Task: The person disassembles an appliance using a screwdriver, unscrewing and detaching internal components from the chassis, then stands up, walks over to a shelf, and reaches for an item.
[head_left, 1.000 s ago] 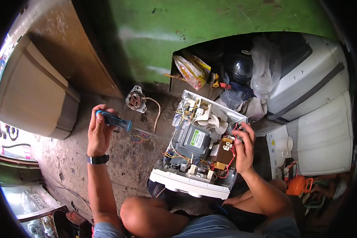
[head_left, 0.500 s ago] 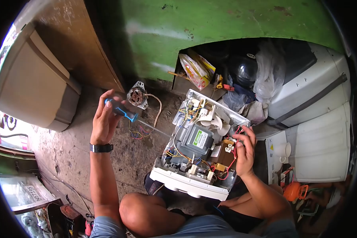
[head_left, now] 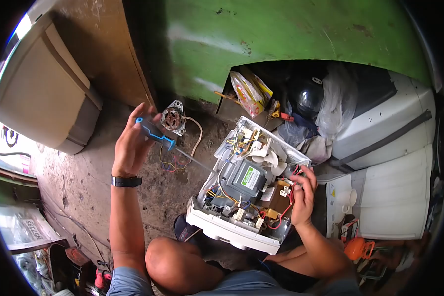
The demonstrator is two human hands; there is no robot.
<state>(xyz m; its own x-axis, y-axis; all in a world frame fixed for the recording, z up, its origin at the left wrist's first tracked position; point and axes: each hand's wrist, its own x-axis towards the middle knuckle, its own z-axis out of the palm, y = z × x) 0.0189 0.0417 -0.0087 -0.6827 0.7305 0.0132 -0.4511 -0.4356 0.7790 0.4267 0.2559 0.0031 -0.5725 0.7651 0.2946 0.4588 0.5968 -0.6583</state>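
Observation:
My left hand (head_left: pixel 134 140) holds a blue and black screwdriver (head_left: pixel 155 135) by its handle, and the shaft slants down toward the left side of an opened appliance (head_left: pixel 237 237). Whether the tip touches it cannot be made out. Inside the white housing sit a grey block with a green and white label (head_left: pixel 250 176), a white fan (head_left: pixel 267 157), a brown transformer-like part (head_left: pixel 277 196) and many coloured wires. My right hand (head_left: pixel 302 197) rests at the appliance's right edge, its fingers curled by the red wires; what they hold, if anything, is hidden.
A round motor (head_left: pixel 173 119) with a pale cord lies on the floor behind the appliance. Plastic bags (head_left: pixel 333 111) and a black helmet (head_left: pixel 306 93) fill the green panel's opening. White panels stand at the right, near a white cup (head_left: pixel 349 198) and an orange object (head_left: pixel 358 248).
The view has shifted, so the surroundings sit lower in the frame. My left hand has turned the screwdriver handle a little. My right hand stays by the red wires.

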